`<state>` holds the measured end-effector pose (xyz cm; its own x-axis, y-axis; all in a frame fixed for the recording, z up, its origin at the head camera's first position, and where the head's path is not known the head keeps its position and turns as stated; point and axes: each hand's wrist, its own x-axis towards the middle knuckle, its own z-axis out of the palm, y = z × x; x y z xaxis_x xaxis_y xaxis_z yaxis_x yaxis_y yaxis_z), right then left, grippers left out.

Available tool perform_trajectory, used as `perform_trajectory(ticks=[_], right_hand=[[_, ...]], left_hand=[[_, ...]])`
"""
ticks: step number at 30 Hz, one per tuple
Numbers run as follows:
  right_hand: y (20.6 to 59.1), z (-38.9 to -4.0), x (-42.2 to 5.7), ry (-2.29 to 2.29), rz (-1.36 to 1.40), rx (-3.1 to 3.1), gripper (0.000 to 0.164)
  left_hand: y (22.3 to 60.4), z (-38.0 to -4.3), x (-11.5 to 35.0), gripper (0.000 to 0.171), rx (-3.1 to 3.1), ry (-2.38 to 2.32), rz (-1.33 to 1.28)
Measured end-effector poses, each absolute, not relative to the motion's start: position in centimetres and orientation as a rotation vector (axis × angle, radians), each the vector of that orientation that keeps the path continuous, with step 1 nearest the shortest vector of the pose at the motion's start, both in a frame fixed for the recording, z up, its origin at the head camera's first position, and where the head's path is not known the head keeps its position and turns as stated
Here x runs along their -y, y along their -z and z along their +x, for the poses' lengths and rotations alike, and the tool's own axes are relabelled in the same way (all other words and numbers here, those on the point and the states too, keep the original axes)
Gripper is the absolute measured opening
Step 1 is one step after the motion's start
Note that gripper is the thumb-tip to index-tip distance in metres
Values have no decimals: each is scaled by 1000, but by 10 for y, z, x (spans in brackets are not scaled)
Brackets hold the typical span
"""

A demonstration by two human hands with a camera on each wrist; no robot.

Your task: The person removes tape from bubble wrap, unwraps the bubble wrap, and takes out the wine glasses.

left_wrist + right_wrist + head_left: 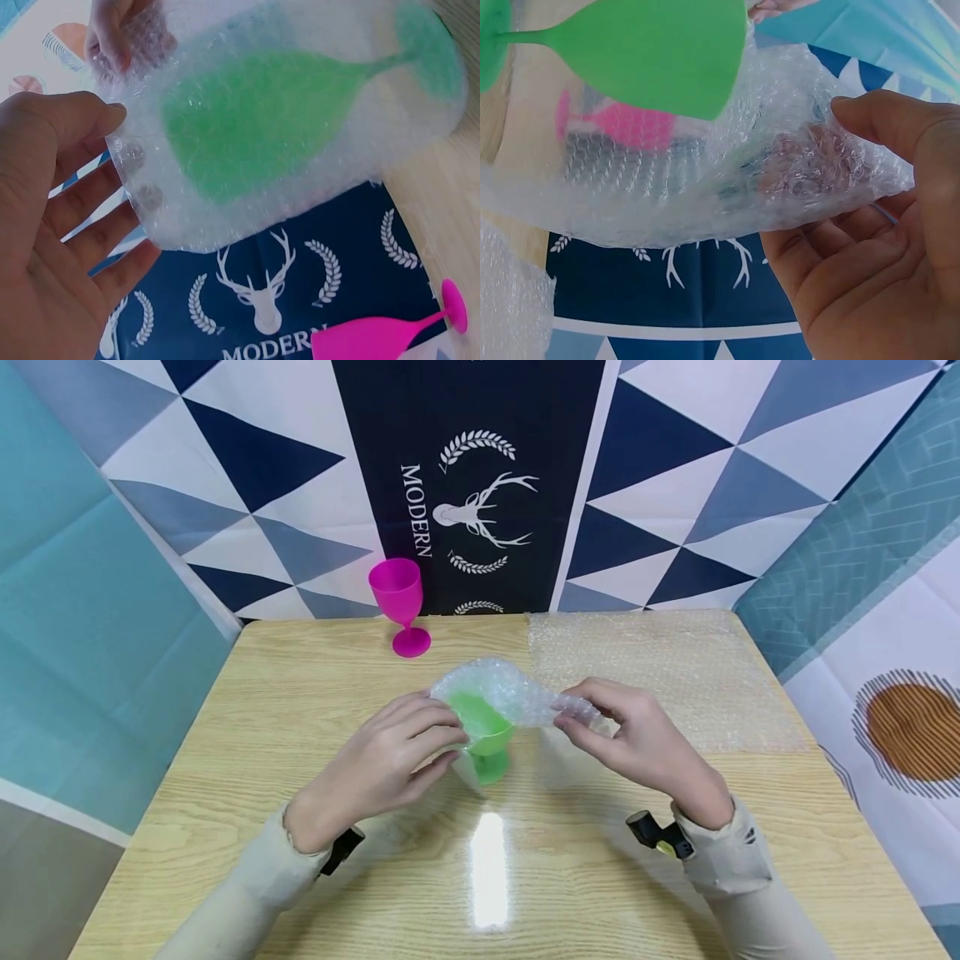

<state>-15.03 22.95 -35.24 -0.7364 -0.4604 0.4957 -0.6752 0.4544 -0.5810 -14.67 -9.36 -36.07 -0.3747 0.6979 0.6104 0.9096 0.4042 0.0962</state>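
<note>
A green plastic goblet (491,745) stands upright near the middle of the table, partly wrapped in a sheet of bubble wrap (517,689). My left hand (397,750) pinches the sheet's left edge beside the goblet's bowl, thumb on one side and fingers behind in the left wrist view. On the other side, my right hand (637,735) grips a gathered end of the sheet between thumb and fingers, drawn out to the right. Seen from the right wrist, the goblet's bowl (660,56) is uncovered on that side. The left wrist view shows it through the wrap.
Toward the back left of the table stands a magenta goblet (397,597). Another flat sheet of bubble wrap (675,672) lies at the back right. A patterned cloth (480,527) hangs behind the table (585,893).
</note>
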Motion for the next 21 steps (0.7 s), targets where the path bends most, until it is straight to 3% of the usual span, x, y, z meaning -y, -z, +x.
perform_trajectory(ticks=[21], right_hand=[[356, -153, -230, -1199, 1013, 2370, 24]], left_hand=[[366, -143, 95, 32, 2138, 535, -1273]])
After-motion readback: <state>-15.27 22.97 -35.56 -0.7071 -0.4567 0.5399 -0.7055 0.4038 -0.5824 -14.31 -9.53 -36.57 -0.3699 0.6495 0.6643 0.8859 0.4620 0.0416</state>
